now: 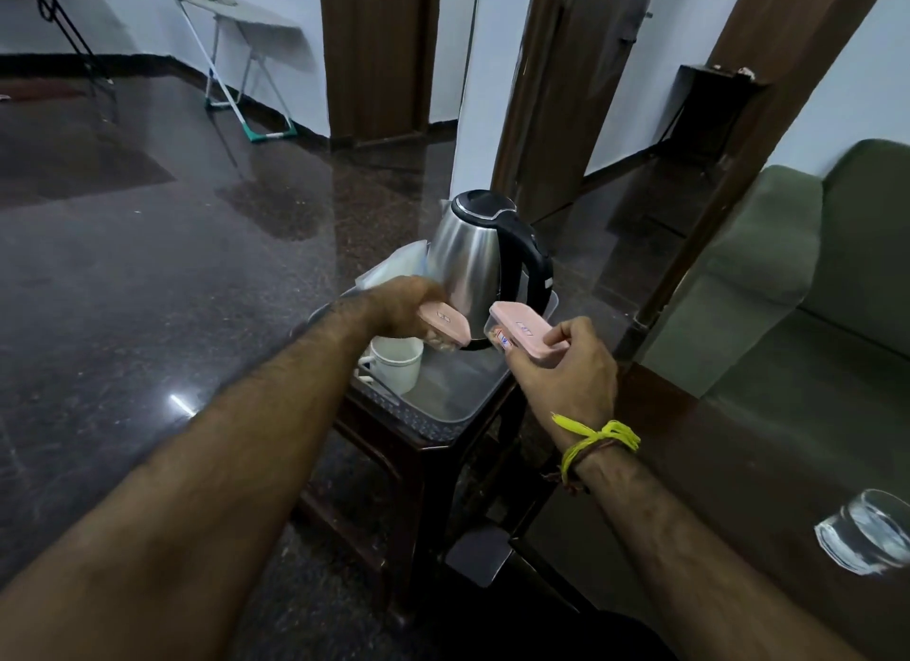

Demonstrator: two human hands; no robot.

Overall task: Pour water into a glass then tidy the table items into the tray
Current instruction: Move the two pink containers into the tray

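A clear plastic tray [445, 412] rests on a small dark wooden stool. In it stand a steel electric kettle [468, 266] with a black handle and a white mug [396, 365]. My left hand [401, 306] grips a small clear box with a pink lid [443, 326] above the mug. Over the tray's right side, my right hand [566, 370] holds a second pink-lidded box [527, 338]. A glass of water [866, 537] sits on the dark table at the far right.
The stool [423, 468] stands on a glossy dark stone floor. A green sofa [807, 286] is at the right behind the table. An ironing board [236, 30] leans near the far wall. Folded clear plastic [394, 266] lies at the tray's back left.
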